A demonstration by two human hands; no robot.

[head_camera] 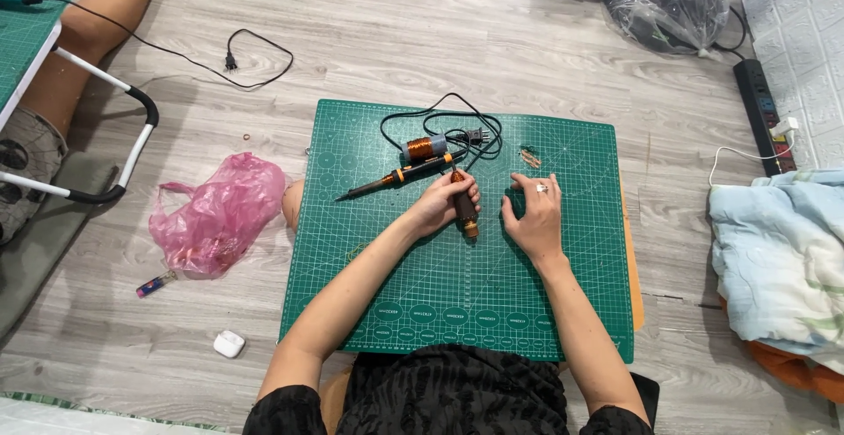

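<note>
Both hands rested on the green cutting mat (527,312), a little above its middle. Her left hand (442,204) was curled shut around a small brown tool (465,212) with a brass-coloured end. That tool was a short stick shape. Its long line ran from the far edge of the mat toward the near edge, leaning a bit to the right, and the brassy tip stuck out below the fingers, pointing at the person. The right hand (534,213) lay just beside it, on the right, palm down and loosely open, with a ring on one finger. It held nothing as far as could be seen, though something tiny might have been hidden under the fingertips. So the left hand had the tool, and the right hand was close, with a small gap of mat between them.

Just past the left hand, toward the far edge, lay a soldering iron (396,178) with an orange band. It pointed to the left edge of the mat, and its black cord (444,123) curled near the far edge. A coil of copper wire (424,147) sat beside the cord. Some small copper scraps (529,158) lay past the right hand.

Off the mat, to the left on the wooden floor (492,39), were a pink plastic bag (220,215) and a small white case (229,343).
</note>
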